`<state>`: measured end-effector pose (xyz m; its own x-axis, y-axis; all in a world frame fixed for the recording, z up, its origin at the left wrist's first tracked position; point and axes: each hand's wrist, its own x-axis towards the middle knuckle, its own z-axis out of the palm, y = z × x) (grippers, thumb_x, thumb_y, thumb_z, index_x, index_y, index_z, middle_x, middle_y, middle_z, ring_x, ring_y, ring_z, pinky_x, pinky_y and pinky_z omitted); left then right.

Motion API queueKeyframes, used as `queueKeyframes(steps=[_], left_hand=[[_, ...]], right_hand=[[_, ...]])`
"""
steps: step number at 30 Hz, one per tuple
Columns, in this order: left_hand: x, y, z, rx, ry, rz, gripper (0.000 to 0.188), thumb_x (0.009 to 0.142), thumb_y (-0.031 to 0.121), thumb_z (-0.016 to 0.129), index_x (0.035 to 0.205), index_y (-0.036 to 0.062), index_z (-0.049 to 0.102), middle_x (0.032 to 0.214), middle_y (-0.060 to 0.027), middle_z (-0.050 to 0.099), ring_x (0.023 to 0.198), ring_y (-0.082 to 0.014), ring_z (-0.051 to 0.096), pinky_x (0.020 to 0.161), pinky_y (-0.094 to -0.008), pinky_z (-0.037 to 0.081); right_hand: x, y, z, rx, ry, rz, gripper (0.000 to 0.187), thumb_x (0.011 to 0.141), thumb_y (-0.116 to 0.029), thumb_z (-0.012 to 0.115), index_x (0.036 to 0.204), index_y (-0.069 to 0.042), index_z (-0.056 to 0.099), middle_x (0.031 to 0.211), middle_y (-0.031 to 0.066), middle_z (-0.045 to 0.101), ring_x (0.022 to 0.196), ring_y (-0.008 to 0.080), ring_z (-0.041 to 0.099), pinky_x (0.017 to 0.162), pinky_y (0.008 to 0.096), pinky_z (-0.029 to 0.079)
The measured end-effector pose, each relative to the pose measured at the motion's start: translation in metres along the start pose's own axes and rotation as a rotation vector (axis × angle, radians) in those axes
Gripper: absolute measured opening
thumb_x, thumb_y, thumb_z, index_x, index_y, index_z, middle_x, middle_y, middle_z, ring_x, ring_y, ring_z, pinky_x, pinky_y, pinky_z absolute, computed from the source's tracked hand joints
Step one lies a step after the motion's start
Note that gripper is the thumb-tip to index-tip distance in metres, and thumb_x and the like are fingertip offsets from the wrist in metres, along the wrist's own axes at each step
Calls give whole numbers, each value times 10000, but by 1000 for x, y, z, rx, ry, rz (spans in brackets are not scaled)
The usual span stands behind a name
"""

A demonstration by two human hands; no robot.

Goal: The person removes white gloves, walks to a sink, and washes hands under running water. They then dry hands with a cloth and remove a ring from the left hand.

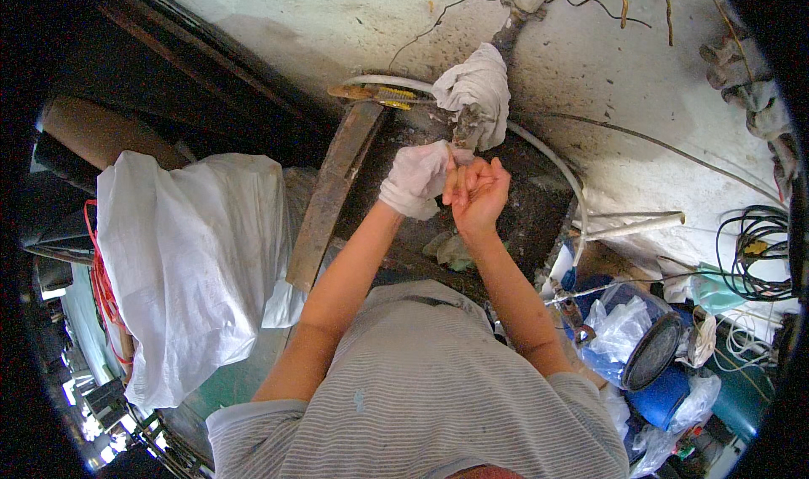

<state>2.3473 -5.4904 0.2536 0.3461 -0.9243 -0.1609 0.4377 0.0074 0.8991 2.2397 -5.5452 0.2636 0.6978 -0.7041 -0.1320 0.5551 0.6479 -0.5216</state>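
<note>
My left hand [416,181] wears a white knit glove and is raised over a dark, dirty basin [531,201]. Its fingers are bent together near the fingertips of my right hand, and what lies between them is hidden. My right hand [479,194] is bare, palm turned up, with its fingers curled in toward the glove. The two hands meet at the fingertips. Just beyond them a white cloth or glove [482,87] hangs draped over a dirt-caked tap [468,127]. A crumpled pale scrap [453,251] lies in the basin below my wrists.
A rusty metal beam [333,201] edges the basin on the left, beside a large white sack [194,260]. A yellow-bristled brush [375,94] rests at the beam's far end. A grey hose [560,160] curves along the right. Blue containers [661,395] and coiled black cable [752,251] sit further right.
</note>
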Motion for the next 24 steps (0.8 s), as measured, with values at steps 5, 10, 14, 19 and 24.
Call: queueKeyframes(steps=[5, 10, 14, 19, 24], left_hand=[[0, 8, 2, 605, 213, 102, 231, 817, 198, 555, 697, 16, 633, 689, -87, 641, 629, -189, 616, 578, -288, 465], [6, 0, -4, 1345, 219, 57, 165, 846, 193, 518, 933, 69, 583, 759, -119, 629, 664, -222, 631, 574, -315, 492], [18, -79, -41, 1655, 758, 538, 463, 927, 247, 329, 1303, -21, 356, 1342, -206, 365, 1233, -298, 363, 1022, -399, 277], [21, 6, 71, 1581, 957, -52, 594, 924, 369, 281, 1403, 24, 212, 1471, -243, 60, 1363, -403, -19, 1112, -461, -54], [51, -2, 48, 1532, 1194, 110, 601, 903, 449, 358, 1344, 40, 348, 1429, -303, 157, 1337, -466, 60, 1090, -534, -28]], right_hand=[[-4, 8, -14, -519, -54, -156, 464, 934, -383, 299, 603, -76, 405, 419, 59, 355, 395, 253, 432, 691, 392, 459], [4, -1, -14, -6, -48, -93, 320, 938, -253, 341, 749, -46, 494, 620, 84, 511, 559, 274, 551, 907, 434, 425], [14, -6, 50, 415, 276, 462, 199, 938, -192, 412, 1011, -55, 535, 843, 91, 543, 666, 233, 583, 865, 407, 457], [34, 7, 42, 613, -116, 373, 326, 901, -225, 498, 1144, -20, 423, 1137, 188, 384, 1006, 332, 406, 985, 500, 333], [62, 22, 43, 702, -139, 495, 417, 879, -219, 549, 1188, -2, 373, 1267, 249, 319, 1164, 381, 336, 1039, 555, 280]])
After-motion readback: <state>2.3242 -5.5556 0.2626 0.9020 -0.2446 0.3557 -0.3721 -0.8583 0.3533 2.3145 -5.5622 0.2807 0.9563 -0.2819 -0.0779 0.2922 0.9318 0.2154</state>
